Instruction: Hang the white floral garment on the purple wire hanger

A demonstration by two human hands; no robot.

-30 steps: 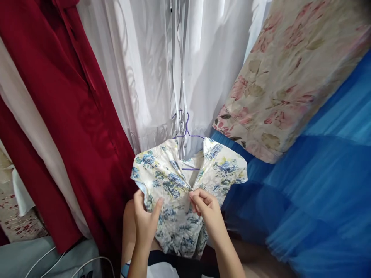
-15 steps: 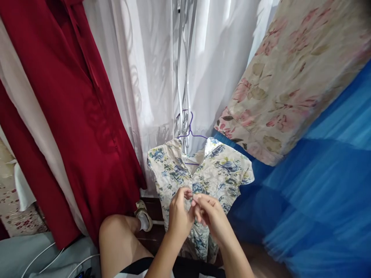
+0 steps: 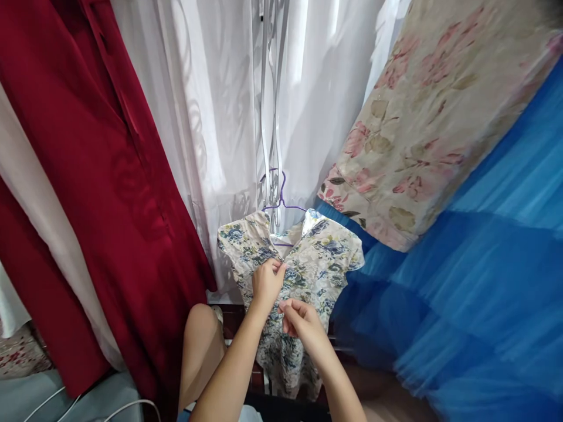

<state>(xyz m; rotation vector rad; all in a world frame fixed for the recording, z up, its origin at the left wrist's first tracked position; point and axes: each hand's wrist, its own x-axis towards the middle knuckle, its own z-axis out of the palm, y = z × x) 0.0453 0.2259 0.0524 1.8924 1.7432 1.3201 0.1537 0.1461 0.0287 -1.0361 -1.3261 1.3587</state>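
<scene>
A small white dress with a blue floral print [image 3: 323,258] hangs on a purple wire hanger [image 3: 282,199] in front of white sheer curtains. My left hand [image 3: 266,280] pinches the front of the dress just under the neckline. Slightly lower, my right hand [image 3: 299,321] is closed on the front edge of the same dress. Both hands sit along the middle opening of the garment.
A dark red garment [image 3: 105,176] hangs at the left. White sheer curtains [image 3: 220,117] fill the back. A pink floral fabric [image 3: 431,117] and a blue tulle skirt [image 3: 475,281] hang at the right. My bare knee [image 3: 200,340] shows below, with white cables [image 3: 88,404] at the lower left.
My left hand moved from the dress's left side to its middle and then up toward the neckline. The right hand dropped slightly. The open front of the dress now lies closed higher up.
</scene>
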